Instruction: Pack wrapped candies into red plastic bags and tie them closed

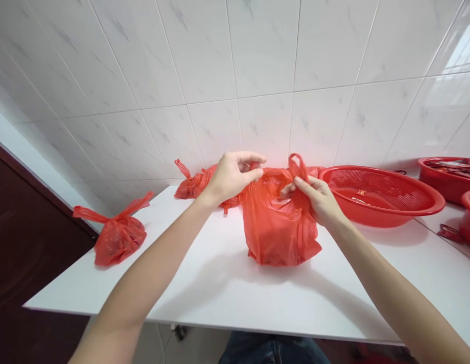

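Note:
A red plastic carrier bag [278, 235] stands upright on the white table in front of me, its contents showing only as vague shapes through the film. My left hand [237, 174] is curled at its left handle, a bit of red film showing between thumb and fingers. On the other side, my right hand [314, 197] pinches the bag near its right handle [298, 167], whose loop sticks up above the fingers. Between the two hands the bag's mouth hangs partly open.
A knotted red bag [119, 240] lies at the table's left end. More red bags [193, 184] rest against the tiled wall. To the right are a large red plastic basket [382, 215] with small packets inside and a fuller red basket [447, 182]. The white table [204, 298] ends before my legs.

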{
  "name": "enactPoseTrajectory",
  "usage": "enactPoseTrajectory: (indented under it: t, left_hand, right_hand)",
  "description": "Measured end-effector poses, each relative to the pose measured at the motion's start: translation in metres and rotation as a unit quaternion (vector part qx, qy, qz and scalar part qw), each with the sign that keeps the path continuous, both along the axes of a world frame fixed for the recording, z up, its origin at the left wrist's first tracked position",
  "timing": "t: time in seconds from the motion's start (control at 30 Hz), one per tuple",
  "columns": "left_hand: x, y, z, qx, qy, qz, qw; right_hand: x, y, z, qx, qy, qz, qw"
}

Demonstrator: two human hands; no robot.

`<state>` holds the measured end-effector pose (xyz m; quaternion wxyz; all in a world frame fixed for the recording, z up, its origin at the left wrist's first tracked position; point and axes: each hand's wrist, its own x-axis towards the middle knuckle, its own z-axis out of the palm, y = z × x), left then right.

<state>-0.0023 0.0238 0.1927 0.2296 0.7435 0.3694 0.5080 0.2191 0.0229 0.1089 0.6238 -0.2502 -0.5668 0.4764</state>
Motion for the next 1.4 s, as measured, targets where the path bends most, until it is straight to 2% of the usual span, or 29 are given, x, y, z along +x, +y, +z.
enactPoseTrajectory:
  t: [0.13,0.27,0.37,0.43,0.5,0.6,0.73,0.8,0.87,0.93,1.0,1.1,1.17,1.23,1.3,1.4]
  left_hand:
    - [-0.021,-0.005,0.005,0.026,0.007,0.069,0.997]
    - [-0.029,-0.009,0.003,-0.014,0.042,0.055,0.998]
    - [-0.035,-0.006,-0.009,-0.034,-0.006,0.051,0.998]
    - [-0.042,-0.003,-0.023,-0.045,-0.039,0.046,0.997]
    - [-0.049,-0.001,-0.044,-0.061,-0.056,0.032,0.996]
    - [-0.057,0.002,-0.084,-0.094,-0.069,0.012,0.993]
    - [-0.056,0.014,-0.133,-0.186,-0.074,0.013,0.980]
    - [-0.048,0.023,-0.148,-0.219,-0.085,-0.003,0.972]
    - [-0.038,0.032,-0.153,-0.233,-0.091,-0.032,0.968]
    - [-0.028,0.038,-0.148,-0.242,-0.084,-0.049,0.965]
    - [-0.020,0.038,-0.134,-0.230,-0.091,-0.052,0.967]
    - [-0.008,0.027,-0.100,-0.180,-0.123,-0.074,0.973]
    - [-0.002,0.016,-0.076,-0.152,-0.088,-0.098,0.979]
    - [0.002,0.008,-0.057,-0.112,-0.032,-0.093,0.989]
    - [0.003,0.006,-0.047,-0.090,-0.014,-0.079,0.993]
    - [-0.003,0.013,-0.049,-0.104,0.005,-0.069,0.992]
  right_hand:
    - [0.011,0.004,-0.001,-0.012,0.054,-0.045,0.997]
    - [0.014,0.009,-0.006,-0.060,0.046,-0.038,0.996]
    - [0.011,0.014,-0.014,-0.089,0.081,-0.044,0.992]
    - [0.012,0.016,-0.019,-0.101,0.091,-0.049,0.990]
    - [0.016,0.017,-0.026,-0.107,0.073,-0.048,0.990]
    - [0.028,0.016,-0.037,-0.089,0.022,-0.028,0.995]
    - [0.041,0.017,-0.053,-0.062,-0.044,0.037,0.996]
    - [0.040,0.018,-0.057,-0.066,-0.076,0.046,0.994]
    - [0.034,0.021,-0.056,-0.076,-0.101,0.029,0.992]
    - [0.027,0.025,-0.053,-0.094,-0.100,0.013,0.990]
    - [0.022,0.031,-0.049,-0.113,-0.049,0.004,0.992]
    - [0.020,0.039,-0.046,-0.129,0.067,-0.017,0.989]
    - [0.020,0.041,-0.047,-0.142,0.093,-0.013,0.985]
    - [0.018,0.041,-0.050,-0.160,0.095,0.008,0.983]
    - [0.016,0.040,-0.053,-0.180,0.106,0.017,0.978]
    - [0.015,0.038,-0.057,-0.210,0.115,0.009,0.971]
